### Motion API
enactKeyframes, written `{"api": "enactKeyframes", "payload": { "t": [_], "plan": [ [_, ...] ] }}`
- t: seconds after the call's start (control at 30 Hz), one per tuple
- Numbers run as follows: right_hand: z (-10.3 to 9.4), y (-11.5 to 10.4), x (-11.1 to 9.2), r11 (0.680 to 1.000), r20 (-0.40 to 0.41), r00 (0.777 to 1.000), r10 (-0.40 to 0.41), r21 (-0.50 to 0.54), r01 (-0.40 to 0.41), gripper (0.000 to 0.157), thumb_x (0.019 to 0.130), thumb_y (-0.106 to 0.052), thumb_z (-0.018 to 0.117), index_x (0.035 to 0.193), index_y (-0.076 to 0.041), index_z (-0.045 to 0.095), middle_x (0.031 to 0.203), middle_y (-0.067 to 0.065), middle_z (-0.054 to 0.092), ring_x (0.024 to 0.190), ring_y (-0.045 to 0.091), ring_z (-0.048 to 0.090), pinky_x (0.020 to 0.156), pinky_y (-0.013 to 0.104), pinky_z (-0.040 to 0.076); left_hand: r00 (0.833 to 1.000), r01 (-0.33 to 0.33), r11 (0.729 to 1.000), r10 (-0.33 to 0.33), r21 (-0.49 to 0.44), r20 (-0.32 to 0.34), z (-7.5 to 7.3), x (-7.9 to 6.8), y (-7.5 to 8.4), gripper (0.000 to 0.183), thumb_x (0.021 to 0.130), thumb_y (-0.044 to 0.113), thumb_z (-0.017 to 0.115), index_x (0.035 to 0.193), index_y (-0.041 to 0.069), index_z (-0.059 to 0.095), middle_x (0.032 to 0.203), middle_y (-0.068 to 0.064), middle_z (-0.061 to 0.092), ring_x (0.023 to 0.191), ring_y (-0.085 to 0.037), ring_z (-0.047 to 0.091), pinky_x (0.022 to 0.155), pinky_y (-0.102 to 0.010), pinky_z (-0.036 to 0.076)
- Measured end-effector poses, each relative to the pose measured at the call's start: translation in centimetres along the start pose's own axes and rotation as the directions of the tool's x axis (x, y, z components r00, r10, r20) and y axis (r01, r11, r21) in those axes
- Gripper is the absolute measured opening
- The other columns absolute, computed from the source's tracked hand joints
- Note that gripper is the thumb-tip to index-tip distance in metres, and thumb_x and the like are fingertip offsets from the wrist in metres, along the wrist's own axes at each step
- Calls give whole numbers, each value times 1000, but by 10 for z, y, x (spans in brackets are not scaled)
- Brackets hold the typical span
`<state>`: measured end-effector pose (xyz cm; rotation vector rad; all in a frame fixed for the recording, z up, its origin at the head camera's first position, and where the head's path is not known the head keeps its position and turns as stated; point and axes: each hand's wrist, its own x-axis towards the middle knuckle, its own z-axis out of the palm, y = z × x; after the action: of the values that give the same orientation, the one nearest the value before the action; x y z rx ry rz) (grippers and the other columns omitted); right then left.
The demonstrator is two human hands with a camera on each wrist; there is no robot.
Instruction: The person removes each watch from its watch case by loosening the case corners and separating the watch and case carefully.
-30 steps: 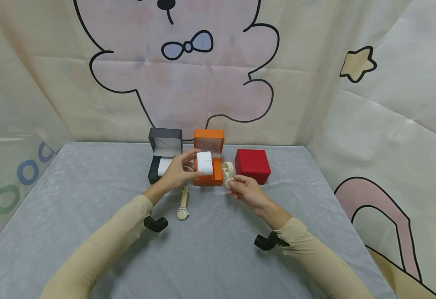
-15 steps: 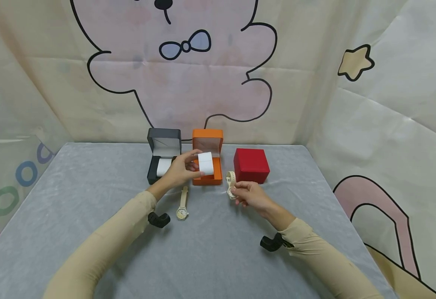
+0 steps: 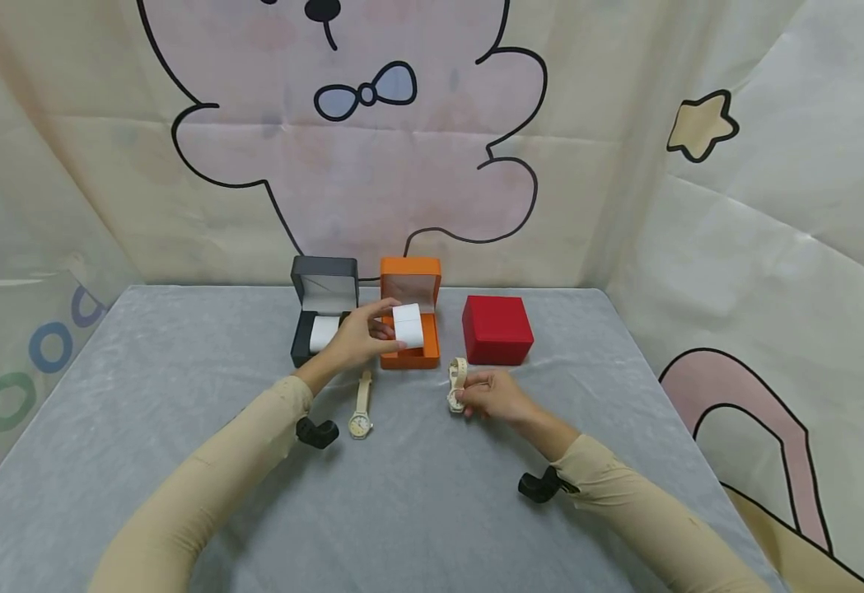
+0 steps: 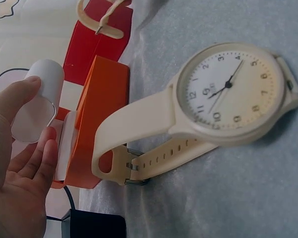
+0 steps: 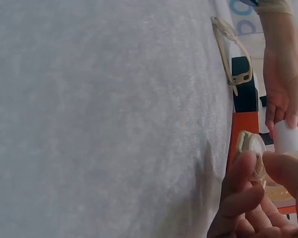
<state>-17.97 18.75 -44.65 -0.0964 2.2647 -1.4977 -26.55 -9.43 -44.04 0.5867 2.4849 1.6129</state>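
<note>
My left hand (image 3: 361, 333) pinches a white watch cushion (image 3: 407, 326) between thumb and fingers, in front of the open orange watch box (image 3: 420, 360). In the left wrist view the thumb lies on the rolled cushion (image 4: 48, 82). My right hand (image 3: 502, 397) pinches a cream wristwatch (image 3: 457, 375) by its case, low over the cloth right of the orange box. The right wrist view shows thumb and fingertips on that watch's case (image 5: 257, 147); its strap is partly hidden. A second cream wristwatch (image 3: 361, 408) lies on the table below the left hand, strap buckled into a loop.
An open dark grey watch box (image 3: 325, 272) with a white cushion (image 3: 324, 332) stands left of the orange one, partly behind the left hand. At the right is a closed red box (image 3: 498, 329). A printed curtain (image 3: 587, 206) hangs behind the grey cloth-covered table (image 3: 417, 494).
The right hand has drawn the watch away from the orange box, toward the person and slightly right, and lower. The left hand stays nearly still with the cushion.
</note>
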Motion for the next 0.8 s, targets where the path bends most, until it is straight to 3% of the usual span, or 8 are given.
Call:
{"api": "enactKeyframes", "payload": {
  "t": [0.27,0.53,0.8],
  "plan": [
    [6,-1,-3,996,35,999,-5,-86,8,18,93,-8,70,102,7,69,68,-2,67,61,8,59,53,21,43,1000,6,1000,-6,-20,2,0,0,-1,67,82,10,85,141,17,55,138,-13,61,95,-23,67,86,-33,58],
    [6,0,-5,992,29,1000,-7,-127,11,21,92,-9,71,104,8,70,71,1,69,63,9,56,52,20,39,1000,14,1000,-14,-1,8,3,0,-1,68,82,12,85,142,18,55,138,-10,60,94,-20,67,84,-31,58],
    [7,6,-7,995,28,999,-27,-91,29,19,91,-6,72,101,9,69,71,2,63,60,9,55,51,21,49,999,32,999,-33,21,33,6,1,1,73,82,13,85,147,17,51,142,-13,59,100,-24,68,88,-34,59]
  ]
}}
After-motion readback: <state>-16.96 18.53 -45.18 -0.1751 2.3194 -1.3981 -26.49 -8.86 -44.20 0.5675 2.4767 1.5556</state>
